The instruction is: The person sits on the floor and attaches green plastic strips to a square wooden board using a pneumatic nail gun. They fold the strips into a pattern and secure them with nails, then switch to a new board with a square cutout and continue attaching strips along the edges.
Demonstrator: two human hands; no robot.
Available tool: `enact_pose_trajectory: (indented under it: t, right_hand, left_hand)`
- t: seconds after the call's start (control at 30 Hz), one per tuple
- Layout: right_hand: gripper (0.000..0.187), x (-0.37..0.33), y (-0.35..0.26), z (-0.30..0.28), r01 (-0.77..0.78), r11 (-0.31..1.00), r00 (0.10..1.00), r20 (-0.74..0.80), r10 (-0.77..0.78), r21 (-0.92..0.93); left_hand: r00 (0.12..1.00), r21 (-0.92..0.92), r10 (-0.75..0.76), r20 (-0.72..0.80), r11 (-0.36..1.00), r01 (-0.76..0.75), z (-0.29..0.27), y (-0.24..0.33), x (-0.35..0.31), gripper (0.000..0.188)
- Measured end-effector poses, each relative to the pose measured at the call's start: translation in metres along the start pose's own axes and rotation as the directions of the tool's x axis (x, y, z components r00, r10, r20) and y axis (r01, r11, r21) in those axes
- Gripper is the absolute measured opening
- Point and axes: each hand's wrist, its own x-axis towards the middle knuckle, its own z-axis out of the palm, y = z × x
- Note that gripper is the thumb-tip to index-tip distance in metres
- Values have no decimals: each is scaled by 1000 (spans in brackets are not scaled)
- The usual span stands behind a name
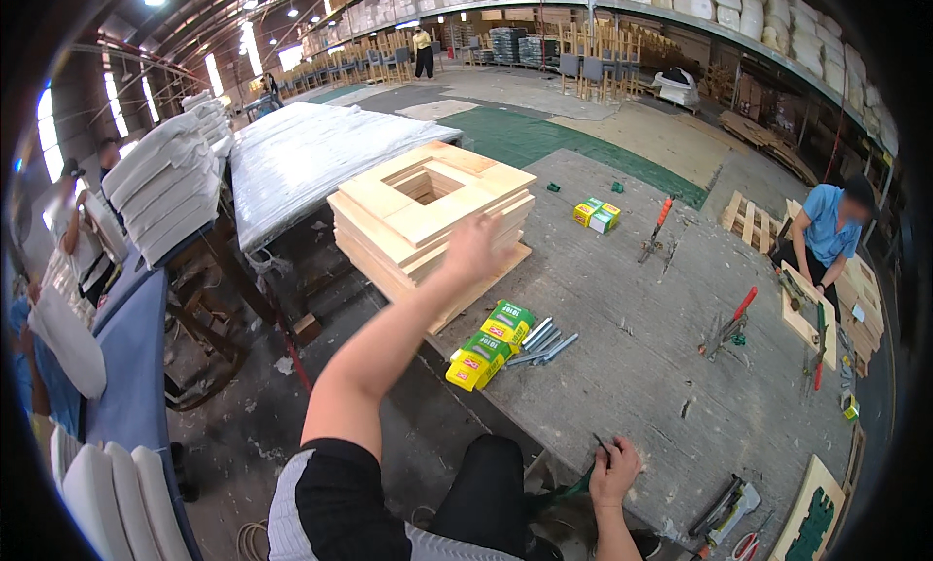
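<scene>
Hand (473,250) half-curled, the left, at wooden frames (374,198)

Toward five o'clock from the centre of view, two green-and-yellow cardboard boxes (483,358) bear pale printed characters on their green parts and red marks on their yellow parts. Toward two o'clock, a cluster of similar small cartons (596,215) carries print too small to read, and near four o'clock, at the far edge, lies another small box (850,407), its markings likewise illegible.
</scene>
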Motion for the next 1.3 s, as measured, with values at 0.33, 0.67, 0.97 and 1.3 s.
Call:
enact_pose_trajectory:
  t: [0.33,0.67,0.97,1.3]
  right_hand:
    - [20,1,-5,2,50,998,998,-26,-51,-48]
    - [17,0,-3,7,127,987,982,-153,-111,97]
    - [29,29,-108,-25,-551,-78,834,552,-3,831]
    - [24,-10,-83,-75,-582,-297,769,632,102,757]
  left_hand:
    - [932,194,-318,173,939,284,14,-97,71,109]
    - [984,276,-103,148,959,59,-15,-43,-57,85]
    - [957,85,183,226,975,-206,-66,66,-215,90]
    - [778,-67,542,317,831,-552,-50,132,-300,88]
